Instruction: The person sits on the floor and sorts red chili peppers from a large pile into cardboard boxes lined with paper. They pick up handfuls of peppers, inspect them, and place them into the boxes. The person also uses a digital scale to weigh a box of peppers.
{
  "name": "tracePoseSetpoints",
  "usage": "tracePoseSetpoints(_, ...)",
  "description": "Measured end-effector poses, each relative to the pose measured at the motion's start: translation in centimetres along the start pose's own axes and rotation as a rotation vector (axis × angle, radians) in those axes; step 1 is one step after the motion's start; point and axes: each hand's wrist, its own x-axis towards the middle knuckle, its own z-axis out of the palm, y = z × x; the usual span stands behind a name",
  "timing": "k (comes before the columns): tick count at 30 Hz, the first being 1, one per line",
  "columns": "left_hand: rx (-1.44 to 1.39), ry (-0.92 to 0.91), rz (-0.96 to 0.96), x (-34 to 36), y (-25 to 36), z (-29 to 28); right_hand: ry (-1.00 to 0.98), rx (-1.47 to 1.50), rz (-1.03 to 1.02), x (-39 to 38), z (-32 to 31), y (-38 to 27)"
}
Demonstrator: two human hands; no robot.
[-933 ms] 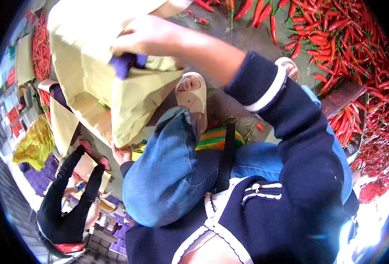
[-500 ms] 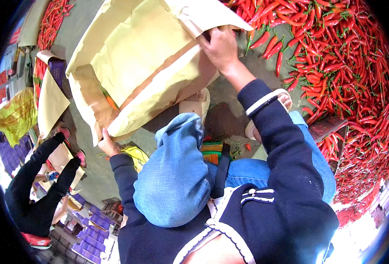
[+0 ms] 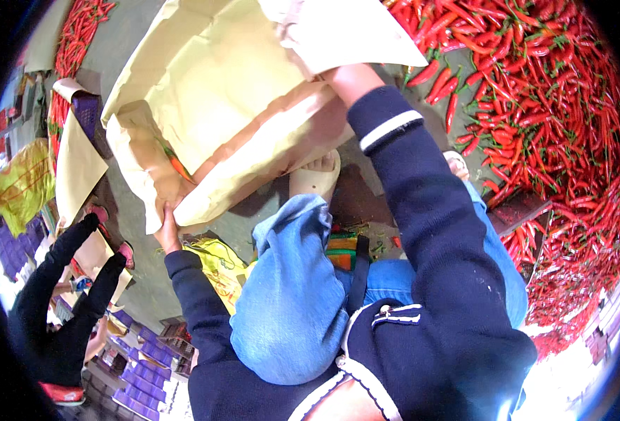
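A large tan paper sheet (image 3: 205,77), folded up along its sides like an open box, spreads in front of me. A single red chili (image 3: 178,167) with a green stem lies inside it near the left fold. My left hand (image 3: 168,231) pinches the near left corner of the paper. My right hand (image 3: 345,76) reaches under a raised pale flap (image 3: 352,35) at the right side; the flap covers its fingers. To the right, a big heap of red chilies (image 3: 534,126) covers the floor, with a few loose ones beside the paper.
My jeans-clad knee (image 3: 282,295) and sandalled foot (image 3: 317,172) are below the paper. A yellow bag (image 3: 219,263) lies by my left forearm. A person in black trousers (image 3: 64,302) is at the left, near a paper-lined purple crate (image 3: 87,116). A brown crate (image 3: 519,214) borders the heap.
My right hand has moved in under the flap, which now hides its fingers, and the flap has swung right. My left hand keeps its hold on the paper's corner.
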Motion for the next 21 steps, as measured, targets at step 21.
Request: tracePoseSetpoints(21, -0.724, 0.045, -0.228, -4.4, 7.4, -4.7, -0.184, 1.228, 0.029, -0.5, -6.0, 1.9)
